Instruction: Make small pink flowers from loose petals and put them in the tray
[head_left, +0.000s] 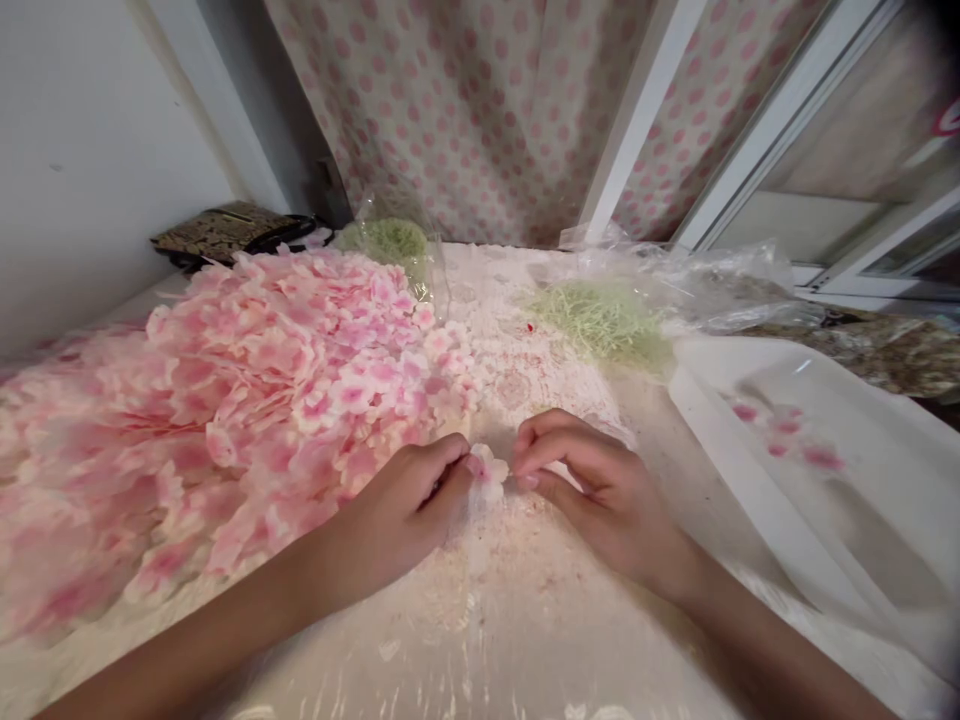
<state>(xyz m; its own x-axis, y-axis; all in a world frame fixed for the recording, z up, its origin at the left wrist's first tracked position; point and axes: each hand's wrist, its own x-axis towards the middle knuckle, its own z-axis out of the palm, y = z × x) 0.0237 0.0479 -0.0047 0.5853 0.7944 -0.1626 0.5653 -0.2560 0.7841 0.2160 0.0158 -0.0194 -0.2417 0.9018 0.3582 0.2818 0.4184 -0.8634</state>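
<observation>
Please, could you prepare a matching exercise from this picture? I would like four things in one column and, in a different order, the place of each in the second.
1. Single flower
2. Flower heap
3. White tray
4. Curtain

A. On the right side, with a few pink-marked pieces inside
B. Hanging at the back
C. At the fingertips of the left hand
D. Piled on the left side

Pairs: 1-C, 2-D, 3-A, 4-B

Can read no text, label, brand or number; at right edge, see only a cut-off red mark [950, 121].
</observation>
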